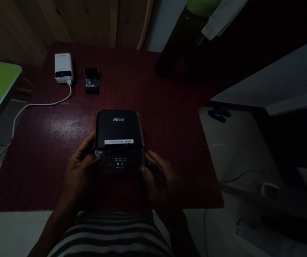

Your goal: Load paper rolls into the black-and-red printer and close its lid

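Note:
A black thermal printer (pixel 119 130) lies on the dark red table in front of me, its lid down. It has a white warning strip across the lid and small icons on its front panel. My left hand (pixel 82 164) holds the printer's left side, with the thumb on the front left corner by a small light-coloured latch or button. On the opposite side, my right hand (pixel 160 175) is closed around the right edge, its thumb at the front corner. Part of the right fingers is lost in shadow.
Behind the printer are a white power bank (pixel 63 66) with a white cable (pixel 43 104) running off left, and a small black roll (pixel 92 80) of shiny film. A tall dark bottle with a green top (pixel 201 6) stands at the back right of the table (pixel 169 125).

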`<state>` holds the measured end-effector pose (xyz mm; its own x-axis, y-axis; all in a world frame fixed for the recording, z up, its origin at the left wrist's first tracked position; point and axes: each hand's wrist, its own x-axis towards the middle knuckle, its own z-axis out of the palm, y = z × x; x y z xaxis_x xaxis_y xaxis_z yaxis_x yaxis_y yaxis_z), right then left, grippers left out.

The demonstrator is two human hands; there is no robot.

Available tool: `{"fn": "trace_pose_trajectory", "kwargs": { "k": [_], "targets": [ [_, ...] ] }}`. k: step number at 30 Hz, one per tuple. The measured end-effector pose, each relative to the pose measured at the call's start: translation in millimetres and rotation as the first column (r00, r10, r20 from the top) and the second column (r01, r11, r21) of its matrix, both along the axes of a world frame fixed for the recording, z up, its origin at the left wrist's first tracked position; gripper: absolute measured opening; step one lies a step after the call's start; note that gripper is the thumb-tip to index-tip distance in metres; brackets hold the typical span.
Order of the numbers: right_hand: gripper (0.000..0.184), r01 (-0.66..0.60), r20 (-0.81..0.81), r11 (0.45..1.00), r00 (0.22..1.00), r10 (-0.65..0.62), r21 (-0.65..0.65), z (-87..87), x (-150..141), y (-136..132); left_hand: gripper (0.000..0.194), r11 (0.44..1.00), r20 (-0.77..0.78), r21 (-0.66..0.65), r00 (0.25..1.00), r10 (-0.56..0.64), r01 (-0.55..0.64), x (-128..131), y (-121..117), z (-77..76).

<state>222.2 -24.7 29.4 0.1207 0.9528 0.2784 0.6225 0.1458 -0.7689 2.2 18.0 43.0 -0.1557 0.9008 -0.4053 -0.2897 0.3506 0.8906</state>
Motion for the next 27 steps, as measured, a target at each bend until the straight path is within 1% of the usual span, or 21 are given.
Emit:
{"fn": "trace_pose_trajectory", "kwargs": {
  "k": [5,7,9,12,14,15,16,17,18,20,21,22,24,27],
  "targets": [
    [0.036,-0.005,0.043,0.999,0.999,0.003,0.036,0.5,-1.5,0.3,0.075,1.000,0.004,0.000,1.000,-0.025,0.025,2.6,0.1,-2.8],
    [0.031,-0.008,0.097,0.997,0.995,0.001,0.070,5.5,0.1,1.5,0.074,1.000,0.001,0.005,1.000,-0.031,0.031,2.7,-0.9,-4.2],
    [0.025,-0.043,0.169,0.994,0.985,0.026,0.101,15.2,3.4,6.4,0.071,0.999,0.010,0.028,0.999,-0.034,0.034,1.9,-2.2,-6.0],
    [0.023,-0.135,0.249,0.976,0.964,0.090,0.168,34.3,6.5,25.8,0.066,0.992,-0.018,0.105,0.998,-0.065,0.067,-1.1,-3.8,-8.4],
    [0.027,-0.227,0.292,0.952,0.942,0.162,0.203,45.3,2.6,48.2,0.065,0.984,-0.070,0.145,0.993,-0.091,0.101,-3.7,-4.5,-9.4],
    [0.030,-0.285,0.330,0.940,0.920,0.212,0.190,49.6,-1.7,61.5,0.065,0.980,-0.098,0.160,0.990,-0.103,0.118,-4.9,-4.7,-9.9],
    [0.032,-0.348,0.379,0.926,0.885,0.272,0.147,53.2,-7.7,75.3,0.064,0.975,-0.127,0.179,0.986,-0.111,0.133,-6.0,-5.0,-10.7],
    [0.033,-0.395,0.437,0.916,0.837,0.329,0.068,56.2,-15.0,88.9,0.064,0.968,-0.155,0.200,0.981,-0.118,0.148,-7.0,-5.4,-11.9],
    [0.033,-0.430,0.491,0.902,0.778,0.391,-0.037,58.9,-23.1,101.5,0.063,0.961,-0.184,0.223,0.975,-0.124,0.164,-7.9,-5.8,-13.8],
    [0.033,-0.439,0.568,0.863,0.655,0.498,-0.251,63.9,-39.7,120.8,0.065,0.945,-0.234,0.263,0.963,-0.135,0.196,-9.1,-6.7,-19.7],
    [0.033,-0.424,0.591,0.842,0.603,0.537,-0.333,66.1,-47.1,126.8,0.067,0.936,-0.250,0.284,0.958,-0.136,0.207,-9.6,-7.2,-23.5],
    [0.034,-0.403,0.611,0.830,0.562,0.558,-0.386,67.9,-53.3,130.4,0.069,0.928,-0.263,0.305,0.956,-0.132,0.213,-9.9,-7.6,-27.5],
    [0.037,-0.373,0.653,0.832,0.517,0.554,-0.410,69.6,-62.0,132.0,0.071,0.912,-0.290,0.350,0.951,-0.110,0.213,-10.4,-8.1,-34.6],
    [0.039,-0.362,0.699,0.853,0.493,0.517,-0.376,67.6,-67.0,128.6,0.070,0.900,-0.321,0.377,0.942,-0.092,0.217,-10.8,-7.8,-38.8]
  ]
}}
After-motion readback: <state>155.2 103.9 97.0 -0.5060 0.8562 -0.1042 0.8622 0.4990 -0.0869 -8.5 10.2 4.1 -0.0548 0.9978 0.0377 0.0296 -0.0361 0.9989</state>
